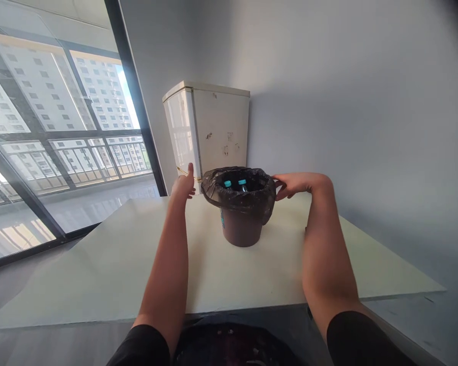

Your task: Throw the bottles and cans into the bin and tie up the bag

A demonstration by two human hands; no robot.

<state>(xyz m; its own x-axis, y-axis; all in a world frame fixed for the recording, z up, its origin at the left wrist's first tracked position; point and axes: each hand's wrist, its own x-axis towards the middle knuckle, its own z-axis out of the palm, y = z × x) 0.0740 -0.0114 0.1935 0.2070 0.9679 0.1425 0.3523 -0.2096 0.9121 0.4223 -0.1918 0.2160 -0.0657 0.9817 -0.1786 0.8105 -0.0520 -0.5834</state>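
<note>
A dark brown bin [242, 231] stands upright on the pale table. Its black bin bag [265, 201] is folded loosely over the rim, bulging outward. Inside, two bottles show their teal caps, one bottle cap [242, 181] on the right and another bottle cap [228, 183] on the left. To the left of the bag, apart from it, my left hand [183, 186] is open with its thumb pointing up. My right hand [290, 184] has its fingertips closed on the bag's right edge. The lower insides of the bin are hidden.
The pale table [99, 274] extends around the bin to the grey wall [347, 127]. Behind it stands a white refrigerator [221, 127] with worn marks. Glass doors [61, 152] on the left face a balcony railing and tall buildings.
</note>
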